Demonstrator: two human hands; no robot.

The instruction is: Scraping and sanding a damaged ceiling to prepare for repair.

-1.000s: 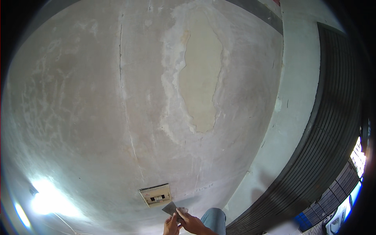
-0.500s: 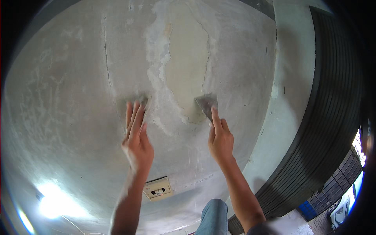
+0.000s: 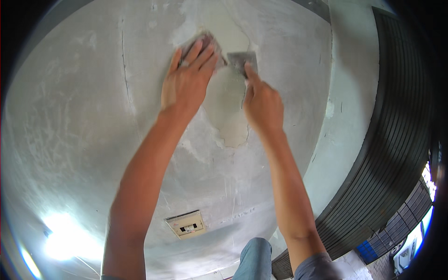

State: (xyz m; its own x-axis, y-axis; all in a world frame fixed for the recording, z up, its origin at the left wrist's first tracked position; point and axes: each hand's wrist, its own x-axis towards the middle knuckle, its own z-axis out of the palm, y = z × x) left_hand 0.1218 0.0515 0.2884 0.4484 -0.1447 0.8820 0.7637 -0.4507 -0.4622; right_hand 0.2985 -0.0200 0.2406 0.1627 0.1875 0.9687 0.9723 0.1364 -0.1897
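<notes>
Flat on the wall, with its fingers spread, my left hand (image 3: 189, 81) holds a dark reddish-brown piece of sandpaper (image 3: 208, 41) at the left edge of a smooth beige patch (image 3: 228, 100). My right hand (image 3: 264, 105) grips a putty knife (image 3: 239, 58), the index finger stretched along its grey blade. The knife's handle is mostly hidden in the hand. Its blade lies over the upper right part of the patch, a little to the right of the sandpaper. Jagged edges and paler smears surround the patch on the grey wall (image 3: 88, 126).
Below the hands, a cream switch box (image 3: 185, 225) is set in the wall. A bright lamp (image 3: 63, 242) glows at lower left. On the right are a pale pillar (image 3: 343, 135) and a dark ribbed shutter (image 3: 396, 112). My knee (image 3: 255, 259) shows at the bottom.
Both hands have moved up the wall. The left hand, with the sandpaper, has also gone right onto the patch's edge; the putty knife has risen from the patch's lower end.
</notes>
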